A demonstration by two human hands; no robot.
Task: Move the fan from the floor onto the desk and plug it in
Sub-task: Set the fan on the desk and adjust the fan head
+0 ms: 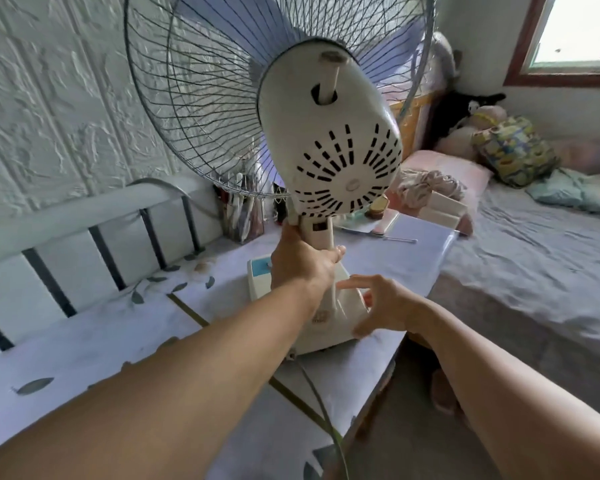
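L hand (302,265) fingers clenched round the fan (329,161) neck, just under the motor housing; R hand (381,306) fingers spread, loose, touching the base's rear edge — fan stands upright on the desk (84,341), cord (321,407) trailing off the near edge; bed (516,237) to the right.

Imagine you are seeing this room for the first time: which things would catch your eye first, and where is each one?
The white fan fills the upper middle, its wire cage near the camera and its base on the desk. The left hand grips its neck, while the right hand rests open at the base. Its cord trails off the desk's near edge.
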